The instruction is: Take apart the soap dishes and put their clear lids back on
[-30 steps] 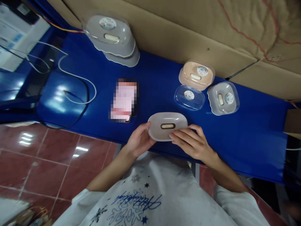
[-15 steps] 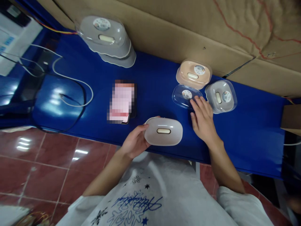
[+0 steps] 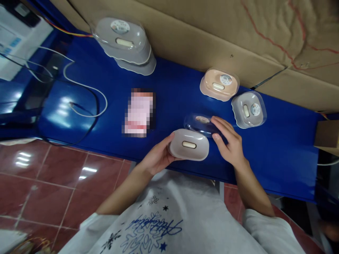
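In my left hand (image 3: 160, 155) is a grey oval plastic box (image 3: 180, 151) with a pale oblong piece in its middle; my fingers wrap its left end. My right hand (image 3: 229, 144) grips the right end of a clear plastic lid (image 3: 193, 125) that bears a round sticker. The lid is raised and tilted just beyond the box's far rim; whether the two touch, I cannot tell. Past my right hand stand a peach box (image 3: 214, 88) and a second grey box (image 3: 245, 114), both under clear lids.
A stack of grey lidded boxes (image 3: 127, 46) stands at the back left of the blue table (image 3: 169, 91). A phone-like device (image 3: 139, 113), blurred out, lies left of centre. White and black cables (image 3: 102, 113) curl at the left. Brown cardboard (image 3: 180, 31) lines the back.
My right hand has picked up the clear lid from beside the peach box and brought it toward me and left. The grey box in my left hand has shifted slightly right and up.
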A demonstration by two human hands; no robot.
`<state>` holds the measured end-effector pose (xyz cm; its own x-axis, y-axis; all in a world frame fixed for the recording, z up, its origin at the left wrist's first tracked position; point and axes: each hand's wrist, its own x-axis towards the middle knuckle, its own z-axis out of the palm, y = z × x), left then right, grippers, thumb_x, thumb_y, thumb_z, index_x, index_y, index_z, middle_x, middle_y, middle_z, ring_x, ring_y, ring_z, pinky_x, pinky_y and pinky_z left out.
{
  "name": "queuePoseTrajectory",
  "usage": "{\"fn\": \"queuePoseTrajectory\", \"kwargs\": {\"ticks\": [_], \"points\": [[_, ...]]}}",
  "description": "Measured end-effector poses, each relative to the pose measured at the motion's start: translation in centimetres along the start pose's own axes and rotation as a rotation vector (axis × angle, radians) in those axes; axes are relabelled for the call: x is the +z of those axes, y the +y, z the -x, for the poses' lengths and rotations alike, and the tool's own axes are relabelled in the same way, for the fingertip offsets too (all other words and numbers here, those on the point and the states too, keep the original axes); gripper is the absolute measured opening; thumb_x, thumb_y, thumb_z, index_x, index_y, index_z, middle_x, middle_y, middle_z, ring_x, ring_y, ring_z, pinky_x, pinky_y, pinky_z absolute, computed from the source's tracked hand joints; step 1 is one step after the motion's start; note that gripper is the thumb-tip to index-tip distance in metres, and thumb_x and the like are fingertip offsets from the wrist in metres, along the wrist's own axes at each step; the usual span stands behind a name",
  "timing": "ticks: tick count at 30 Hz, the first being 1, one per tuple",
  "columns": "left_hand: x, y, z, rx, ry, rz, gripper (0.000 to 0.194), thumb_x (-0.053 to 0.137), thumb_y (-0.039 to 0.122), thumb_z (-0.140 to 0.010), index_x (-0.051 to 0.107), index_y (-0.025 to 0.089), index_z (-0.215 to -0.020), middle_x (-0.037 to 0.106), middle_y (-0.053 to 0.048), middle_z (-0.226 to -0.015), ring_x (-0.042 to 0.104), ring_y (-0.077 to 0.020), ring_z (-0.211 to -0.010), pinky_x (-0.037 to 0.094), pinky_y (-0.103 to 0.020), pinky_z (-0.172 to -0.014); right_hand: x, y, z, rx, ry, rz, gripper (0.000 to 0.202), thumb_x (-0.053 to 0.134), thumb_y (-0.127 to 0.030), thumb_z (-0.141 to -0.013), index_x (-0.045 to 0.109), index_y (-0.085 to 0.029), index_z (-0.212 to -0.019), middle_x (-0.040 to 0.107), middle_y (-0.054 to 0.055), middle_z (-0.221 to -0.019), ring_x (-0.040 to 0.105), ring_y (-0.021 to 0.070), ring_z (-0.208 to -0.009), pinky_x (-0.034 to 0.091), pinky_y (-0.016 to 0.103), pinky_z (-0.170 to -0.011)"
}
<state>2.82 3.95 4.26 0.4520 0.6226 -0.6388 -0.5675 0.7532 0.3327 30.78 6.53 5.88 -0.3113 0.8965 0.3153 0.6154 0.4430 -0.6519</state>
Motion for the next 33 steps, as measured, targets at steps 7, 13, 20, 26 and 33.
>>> {"fn": "queuePoseTrajectory", "kwargs": {"ticks": [7, 13, 20, 26, 33], "points": [[1.7, 0.7, -0.7, 0.106, -0.091, -0.019, 0.056, 0.06, 0.062, -0.104, 0.071, 0.019, -0.138, 0.076, -0.015, -0.135, 0.07, -0.0346, -0.129, 0.064, -0.047, -0.099, 1.0, -1.8, 1.3, -0.236, -0.111, 0.024, 0.071, 0.068, -0.027, -0.104, 0.04, -0.039, -0.167, 0.057, 0.005, -0.164, 0.053, 0.033, -0.152, 0.053, 0.061, -0.121], [1.5, 0.9, -0.8, 0.169, -0.077, -0.085, 0.059, 0.066, 0.066, -0.099, 0.071, 0.021, -0.137, 0.076, -0.014, -0.135, 0.071, -0.0345, -0.128, 0.064, -0.044, -0.096, 1.3, -1.7, 1.1, -0.247, -0.224, 0.055, 0.073, 0.066, -0.024, -0.105, 0.034, -0.035, -0.17, 0.055, 0.007, -0.164, 0.046, 0.0313, -0.157, 0.049, 0.06, -0.127], [1.7, 0.3, -1.4, 0.202, -0.035, -0.094, 0.062, 0.07, 0.068, -0.096, 0.072, 0.02, -0.136, 0.077, -0.014, -0.135, 0.069, -0.037, -0.131, 0.063, -0.05, -0.102, 1.6, -1.4, 1.0, -0.227, -0.194, 0.036, 0.072, 0.063, -0.021, -0.106, 0.033, -0.036, -0.17, 0.053, 0.01, -0.163, 0.045, 0.0319, -0.157, 0.048, 0.06, -0.126], [1.7, 0.3, -1.6, 0.212, -0.034, -0.075, 0.065, 0.071, 0.069, -0.095, 0.071, 0.02, -0.137, 0.077, -0.014, -0.135, 0.069, -0.0366, -0.131, 0.064, -0.047, -0.099, 1.5, -1.1, 1.2, -0.244, -0.196, 0.062, 0.072, 0.066, -0.023, -0.105, 0.036, -0.035, -0.169, 0.054, 0.01, -0.163, 0.048, 0.0341, -0.155, 0.051, 0.061, -0.124], [2.1, 0.5, -1.3, 0.227, -0.005, -0.093, 0.066, 0.078, 0.069, -0.089, 0.07, 0.021, -0.134, 0.075, -0.015, -0.135, 0.074, -0.0327, -0.118, 0.066, -0.038, -0.082, 1.3, -1.0, 1.1, -0.23, -0.181, 0.032, 0.067, 0.068, -0.025, -0.104, 0.043, -0.036, -0.165, 0.058, 0.01, -0.157, 0.052, 0.035, -0.15, 0.053, 0.063, -0.12]]}}
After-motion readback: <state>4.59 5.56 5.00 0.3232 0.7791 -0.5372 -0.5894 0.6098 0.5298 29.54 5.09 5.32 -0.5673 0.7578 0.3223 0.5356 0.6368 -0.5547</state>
